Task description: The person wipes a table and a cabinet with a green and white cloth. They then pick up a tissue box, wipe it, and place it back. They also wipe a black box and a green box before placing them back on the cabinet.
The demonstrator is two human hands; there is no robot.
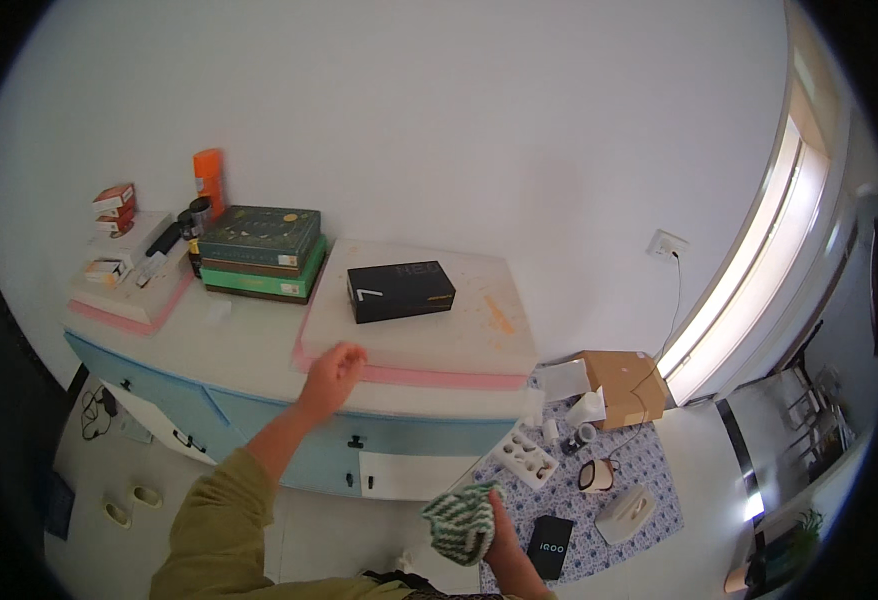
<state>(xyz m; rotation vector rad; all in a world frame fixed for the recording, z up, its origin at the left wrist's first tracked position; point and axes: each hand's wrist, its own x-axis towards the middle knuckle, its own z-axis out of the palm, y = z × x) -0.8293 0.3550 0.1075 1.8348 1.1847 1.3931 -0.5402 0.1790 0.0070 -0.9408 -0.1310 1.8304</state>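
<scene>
My right hand (497, 525) grips a folded green-and-white striped cloth (461, 523), held low in front of my body beside the patterned table cover. My left hand (334, 379) is at the front edge of a large white box with a pink base (416, 352). Its fingers look loosely curled, and whether anything small is between them is hidden. On top of the white box lies a black product box (401, 291), beyond my left hand. Orange smears (499, 315) mark the white box's top right.
Stacked green boxes (263, 251), an orange spray can (209, 180) and small cartons (114, 206) stand left on the blue-and-white cabinet (296, 439). At right, a floral-covered table (653, 517) bears a cardboard box (623, 386), a white tray (525, 457), and a black box (550, 547).
</scene>
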